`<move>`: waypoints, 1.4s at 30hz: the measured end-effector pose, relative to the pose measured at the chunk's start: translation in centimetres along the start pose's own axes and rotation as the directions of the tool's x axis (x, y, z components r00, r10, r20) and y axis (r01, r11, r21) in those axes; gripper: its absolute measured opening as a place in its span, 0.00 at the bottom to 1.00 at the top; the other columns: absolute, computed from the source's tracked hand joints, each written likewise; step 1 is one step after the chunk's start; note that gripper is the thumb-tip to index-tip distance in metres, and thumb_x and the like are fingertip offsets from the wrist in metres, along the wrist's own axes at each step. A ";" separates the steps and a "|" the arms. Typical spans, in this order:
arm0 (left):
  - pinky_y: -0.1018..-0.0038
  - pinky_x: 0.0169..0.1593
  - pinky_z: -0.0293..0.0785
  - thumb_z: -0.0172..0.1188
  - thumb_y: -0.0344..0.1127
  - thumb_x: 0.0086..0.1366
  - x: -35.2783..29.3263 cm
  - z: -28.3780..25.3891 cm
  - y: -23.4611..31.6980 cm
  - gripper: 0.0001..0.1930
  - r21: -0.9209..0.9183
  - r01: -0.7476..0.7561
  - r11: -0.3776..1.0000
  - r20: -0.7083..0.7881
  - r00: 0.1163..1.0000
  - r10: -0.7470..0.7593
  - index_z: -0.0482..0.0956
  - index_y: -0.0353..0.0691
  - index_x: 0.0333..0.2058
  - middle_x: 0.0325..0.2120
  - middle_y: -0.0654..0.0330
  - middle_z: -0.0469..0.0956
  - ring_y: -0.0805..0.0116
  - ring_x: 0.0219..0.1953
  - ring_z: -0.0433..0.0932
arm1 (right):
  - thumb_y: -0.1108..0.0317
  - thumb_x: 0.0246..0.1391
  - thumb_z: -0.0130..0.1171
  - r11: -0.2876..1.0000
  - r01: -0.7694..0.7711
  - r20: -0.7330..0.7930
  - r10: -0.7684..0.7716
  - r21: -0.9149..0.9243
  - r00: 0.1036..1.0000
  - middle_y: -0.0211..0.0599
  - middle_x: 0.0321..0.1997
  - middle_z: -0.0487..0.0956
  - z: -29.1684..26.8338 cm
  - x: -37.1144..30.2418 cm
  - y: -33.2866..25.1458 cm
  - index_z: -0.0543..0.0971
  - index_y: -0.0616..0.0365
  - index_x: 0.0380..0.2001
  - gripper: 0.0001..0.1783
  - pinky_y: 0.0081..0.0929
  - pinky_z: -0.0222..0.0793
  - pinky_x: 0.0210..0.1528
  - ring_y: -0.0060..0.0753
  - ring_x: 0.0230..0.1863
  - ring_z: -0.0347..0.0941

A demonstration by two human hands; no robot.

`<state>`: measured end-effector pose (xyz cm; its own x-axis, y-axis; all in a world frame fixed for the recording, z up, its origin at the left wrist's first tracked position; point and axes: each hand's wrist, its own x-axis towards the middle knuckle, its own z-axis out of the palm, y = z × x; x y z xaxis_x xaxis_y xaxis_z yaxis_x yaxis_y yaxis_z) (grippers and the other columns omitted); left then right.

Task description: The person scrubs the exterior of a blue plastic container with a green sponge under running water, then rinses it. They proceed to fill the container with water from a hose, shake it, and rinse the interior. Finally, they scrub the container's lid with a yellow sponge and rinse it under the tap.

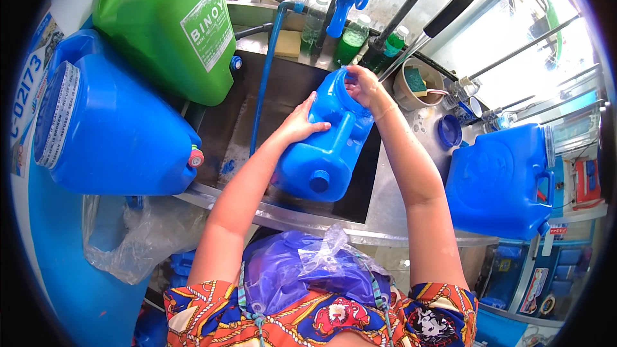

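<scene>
The blue container (301,168) is over the dark sink (222,135), between the person's hands, tilted with its wide mouth end far and its capped spout (319,180) near. The left hand (301,122) lies spread along its left side, thumb uppermost, probably to steady it; the right hand (364,87) bends over the rim at the mouth, fingertips partly hidden, so I can't tell whether that grip is pinching. Holding it over the sink would let drips fall where they do no harm. The molded handle (342,133) is left free. A large green container (148,38) and a big blue jug (128,135) crowd the left, and a thin blue pipe (263,90) crosses the sink beside the left hand, limiting room that way. Bottles of green liquid (352,42) line the far edge. On the metal counter (391,199) to the right are a tan tub (406,93), a blue lid (449,130) and another blue jerrycan (491,183).
</scene>
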<state>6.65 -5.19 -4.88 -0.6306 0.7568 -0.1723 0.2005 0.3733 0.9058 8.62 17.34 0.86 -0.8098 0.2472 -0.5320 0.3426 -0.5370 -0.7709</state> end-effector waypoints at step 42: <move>0.56 0.63 0.57 0.52 0.40 0.66 -4.6 7.1 -5.9 0.28 -0.066 -0.358 0.932 -0.419 0.857 0.300 0.62 0.48 0.64 0.57 0.43 0.62 0.49 0.61 0.61 | 0.62 0.66 0.49 0.947 0.188 -0.121 -0.226 -0.261 0.967 0.33 0.30 0.76 -1.1 -17.8 11.3 0.57 0.51 0.67 0.29 0.19 0.72 0.30 0.23 0.26 0.73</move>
<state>13.67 -7.07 -12.13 -0.7945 0.5358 0.2858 0.3631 0.0419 0.9308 27.43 7.77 1.21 -0.8023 0.4581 -0.3827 0.2962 -0.2511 -0.9215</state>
